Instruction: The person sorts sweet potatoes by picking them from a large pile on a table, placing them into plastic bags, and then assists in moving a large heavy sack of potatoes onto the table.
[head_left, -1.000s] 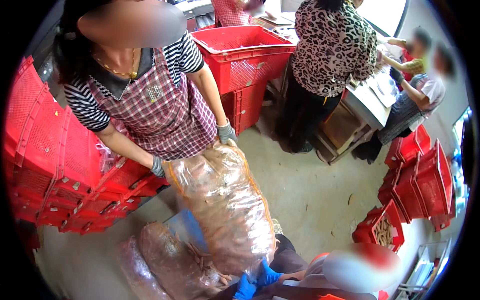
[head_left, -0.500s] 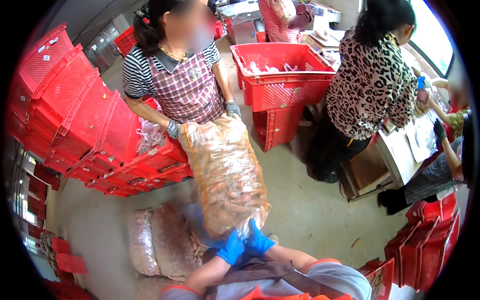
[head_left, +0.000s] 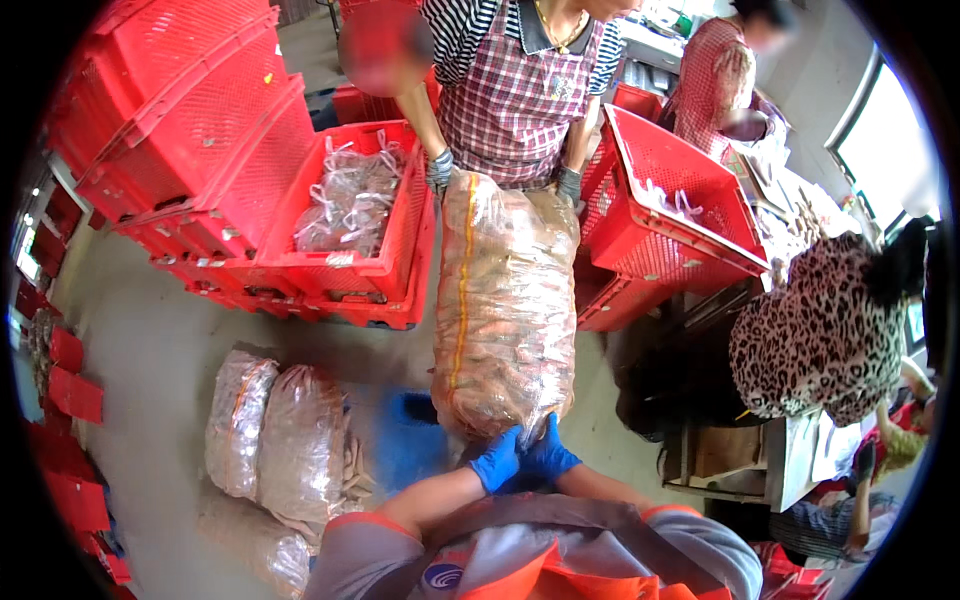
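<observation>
A large, see-through plastic sack (head_left: pixel 510 300) with an orange stripe hangs between me and a co-worker, packed with brownish pieces I cannot identify. My left hand (head_left: pixel 497 460), in a blue glove, grips its near end. Close beside it my right hand (head_left: pixel 551 452), gloved in blue too, is closed on the same end. My fingertips are partly hidden in the gathered plastic. Opposite me the co-worker's grey-gloved hands (head_left: pixel 440 170) hold the far corners. Lower left, several similar filled sacks (head_left: pixel 300 440) lie on the floor.
Stacked red crates (head_left: pixel 180 130) rise at the left; one open crate (head_left: pixel 400 265) holds clear bags. Another red crate (head_left: pixel 690 235) stands right of the co-worker. A blue pallet-like surface (head_left: pixel 405 440) lies below the sack. At right, a person in leopard print (head_left: pixel 820 330) is near a worktable (head_left: pixel 790 460).
My view has swung, so the crates and floor sacks sit differently in the picture. The held sack now runs straighter away from me, and the co-worker appears farther right. Both my hands keep their grip.
</observation>
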